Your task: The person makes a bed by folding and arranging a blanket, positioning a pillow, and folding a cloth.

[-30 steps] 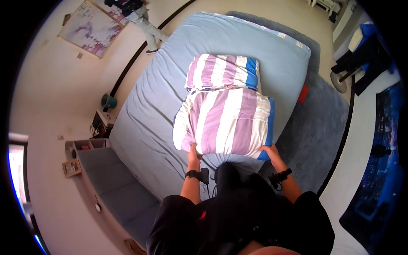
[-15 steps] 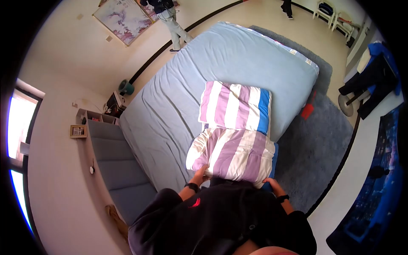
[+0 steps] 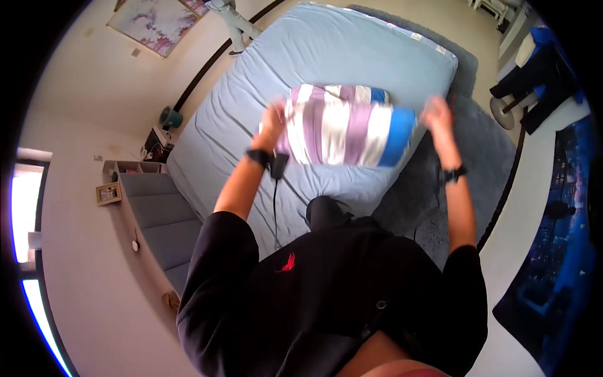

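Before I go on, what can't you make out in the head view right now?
1. Head view: motion blur over the left hand and right hand hides whether either grips the striped bedding.
2. Head view: the bedding covers part of the bed.
3. Head view: the top edge cuts off the other person above the waist.
4. Head view: the small frame's contents are too small.

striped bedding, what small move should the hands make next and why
Perhaps lower the near striped part onto the far striped part: the left hand is at the near part's left end, the right hand beside its blue end, and it partly hides the far part. Blur obscures the grip.
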The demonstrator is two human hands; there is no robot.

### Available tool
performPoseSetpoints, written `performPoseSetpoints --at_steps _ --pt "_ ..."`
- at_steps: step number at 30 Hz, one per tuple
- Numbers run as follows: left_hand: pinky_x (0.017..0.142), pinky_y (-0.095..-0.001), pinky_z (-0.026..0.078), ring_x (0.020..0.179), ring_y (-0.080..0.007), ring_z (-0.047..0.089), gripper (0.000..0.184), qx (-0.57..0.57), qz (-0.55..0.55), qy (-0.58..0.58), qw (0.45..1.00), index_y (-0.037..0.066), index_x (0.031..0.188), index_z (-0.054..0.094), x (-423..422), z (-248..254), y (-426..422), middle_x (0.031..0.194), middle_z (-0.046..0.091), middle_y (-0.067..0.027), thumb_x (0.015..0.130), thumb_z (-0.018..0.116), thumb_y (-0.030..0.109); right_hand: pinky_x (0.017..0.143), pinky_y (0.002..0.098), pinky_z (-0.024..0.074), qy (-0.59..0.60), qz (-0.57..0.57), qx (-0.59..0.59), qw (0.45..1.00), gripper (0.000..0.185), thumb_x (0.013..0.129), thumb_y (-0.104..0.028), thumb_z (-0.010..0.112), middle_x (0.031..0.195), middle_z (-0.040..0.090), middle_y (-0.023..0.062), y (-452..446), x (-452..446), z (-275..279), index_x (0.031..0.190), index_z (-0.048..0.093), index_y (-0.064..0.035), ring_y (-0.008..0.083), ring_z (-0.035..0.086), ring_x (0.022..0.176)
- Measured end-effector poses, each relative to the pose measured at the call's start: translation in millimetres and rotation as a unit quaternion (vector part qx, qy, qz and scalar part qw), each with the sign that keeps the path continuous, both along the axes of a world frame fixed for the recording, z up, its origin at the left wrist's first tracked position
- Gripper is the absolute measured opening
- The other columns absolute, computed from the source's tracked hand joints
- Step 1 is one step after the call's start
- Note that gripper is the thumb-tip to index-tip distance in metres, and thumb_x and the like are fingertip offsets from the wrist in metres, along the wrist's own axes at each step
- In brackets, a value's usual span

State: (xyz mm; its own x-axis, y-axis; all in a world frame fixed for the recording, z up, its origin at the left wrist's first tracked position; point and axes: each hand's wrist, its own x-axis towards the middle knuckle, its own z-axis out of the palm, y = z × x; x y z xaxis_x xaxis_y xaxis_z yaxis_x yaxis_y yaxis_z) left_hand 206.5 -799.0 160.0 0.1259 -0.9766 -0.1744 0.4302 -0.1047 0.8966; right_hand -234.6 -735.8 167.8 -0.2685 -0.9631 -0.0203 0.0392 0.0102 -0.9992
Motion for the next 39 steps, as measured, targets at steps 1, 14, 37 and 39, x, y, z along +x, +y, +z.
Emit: performPoseSetpoints --at_steps 1,14,37,39 --pt "0.078 -0.0328 0.046 0.081 -0.0226 0.059 0.037 -0.102 0.021 0.007 0.994 0.006 0.117 0.046 -10 54 -34 0.103 0.053 -0.0069 0.086 0.048 0.026 0.077 0.0269 0.0447 0.046 -0.087 -0.19 0.977 0.039 0.079 0.0 0.052 0.116 0.05 0.0084 -19 2 52 0.117 0.045 -0.0007 0.0136 0.053 0.091" --pt "0.085 -0.0381 0.042 0.1 -0.0333 0.053 0.036 -0.247 -0.375 -0.59 0.671 0.008 0.118 0.05 3 -83 24 0.112 0.054 -0.0187 0.084 0.046 0.022 0.08 0.0282 0.0434 0.3 0.164 -0.176 0.923 0.03 0.074 0.008 0.048 0.111 0.046 0.0081 -5 104 46 0.102 0.052 -0.002 0.0175 0.052 0.093" --pt "0.087 -0.0402 0.041 0.101 -0.0348 0.052 0.042 0.067 -0.501 -0.531 0.68 0.005 0.111 0.053 62 -152 22 0.107 0.056 -0.0194 0.077 0.044 0.029 0.095 0.055 0.0264 0.72 0.3 0.099 0.618 0.068 0.066 -0.006 0.057 0.137 0.025 0.0147 -110 138 -90 0.129 0.032 -0.0082 0.0305 0.021 0.129" --pt "0.088 -0.0389 0.04 0.103 -0.0339 0.051 0.043 0.064 -0.526 -0.511 0.677 0.005 0.113 0.052 47 -144 18 0.109 0.055 -0.0192 0.077 0.043 0.028 0.098 0.0574 0.0211 0.698 0.324 0.141 0.623 0.074 0.064 -0.007 0.059 0.139 0.019 0.0143 -115 132 -86 0.131 0.028 -0.0044 0.0291 0.015 0.131"
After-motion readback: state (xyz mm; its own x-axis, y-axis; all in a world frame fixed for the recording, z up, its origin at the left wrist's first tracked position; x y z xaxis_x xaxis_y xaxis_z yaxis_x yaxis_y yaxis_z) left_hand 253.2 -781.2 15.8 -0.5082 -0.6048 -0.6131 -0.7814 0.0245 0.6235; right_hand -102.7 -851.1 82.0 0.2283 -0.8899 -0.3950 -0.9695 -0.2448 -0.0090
